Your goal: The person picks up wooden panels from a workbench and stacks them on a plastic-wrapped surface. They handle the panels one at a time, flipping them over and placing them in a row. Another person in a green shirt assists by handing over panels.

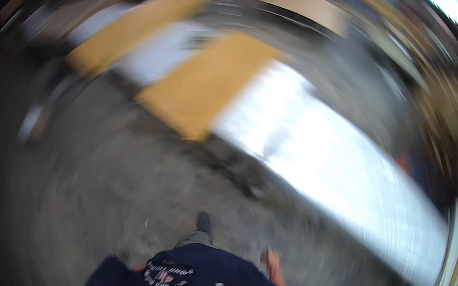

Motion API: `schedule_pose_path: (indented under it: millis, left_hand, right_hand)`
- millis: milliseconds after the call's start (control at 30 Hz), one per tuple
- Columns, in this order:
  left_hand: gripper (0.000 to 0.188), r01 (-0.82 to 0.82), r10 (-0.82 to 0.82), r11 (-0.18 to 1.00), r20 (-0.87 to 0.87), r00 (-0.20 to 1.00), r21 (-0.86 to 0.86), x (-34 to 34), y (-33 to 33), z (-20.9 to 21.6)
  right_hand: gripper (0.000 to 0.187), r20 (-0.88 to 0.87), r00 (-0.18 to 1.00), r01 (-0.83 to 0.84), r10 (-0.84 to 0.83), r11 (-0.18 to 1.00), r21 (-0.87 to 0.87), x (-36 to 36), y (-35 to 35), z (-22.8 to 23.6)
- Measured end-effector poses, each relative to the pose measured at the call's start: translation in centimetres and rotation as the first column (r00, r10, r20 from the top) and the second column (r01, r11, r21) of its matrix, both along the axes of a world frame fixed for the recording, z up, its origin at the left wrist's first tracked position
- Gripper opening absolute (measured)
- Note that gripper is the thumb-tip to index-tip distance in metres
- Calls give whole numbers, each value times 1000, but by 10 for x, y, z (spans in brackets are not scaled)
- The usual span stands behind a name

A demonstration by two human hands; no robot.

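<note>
My right hand (272, 259) hangs low beside my body, above the grey floor. Motion smears its fingers, so whether it holds anything cannot be made out. Of my left arm (139, 267) only a sliver of skin shows beside my dark blue shirt (207, 273); the left hand itself is hidden. Ahead of me, apart from both hands, runs a long white surface (352, 169). A yellow-tan panel (209, 82) lies across it, and a second yellow-tan panel (132, 33) lies farther left.
Concrete floor (98, 163) spreads around my shoe (203, 222). A small pale object (32, 122), too blurred to name, is at the left. Beyond the white surface stands a light tan tabletop (303, 7). Blurred brown shapes line the right side.
</note>
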State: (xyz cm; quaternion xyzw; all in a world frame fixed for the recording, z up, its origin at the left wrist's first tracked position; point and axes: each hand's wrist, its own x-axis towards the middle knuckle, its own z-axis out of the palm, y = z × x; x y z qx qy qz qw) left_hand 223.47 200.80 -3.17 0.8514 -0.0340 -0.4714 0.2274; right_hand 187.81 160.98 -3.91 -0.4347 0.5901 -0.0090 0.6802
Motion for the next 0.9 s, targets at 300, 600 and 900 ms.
schedule_pose_path:
  millis: [300,600,900]
  left_hand:
    - [26,633,-630,770,-63,774,85,-143,-258,-27]
    - [25,801,-913,336,39,407,-496,-632,-555,66]
    - [34,874,-955,267,-235,183,-406,-1022,-683,110]
  right_hand:
    - [40,224,763,635,-606,768,-84,-279,92,89]
    - [42,226,343,938,-912,317,-141,-614,70,139]
    - [37,112,-66,983,-991,-84,-165,-923,-2,107]
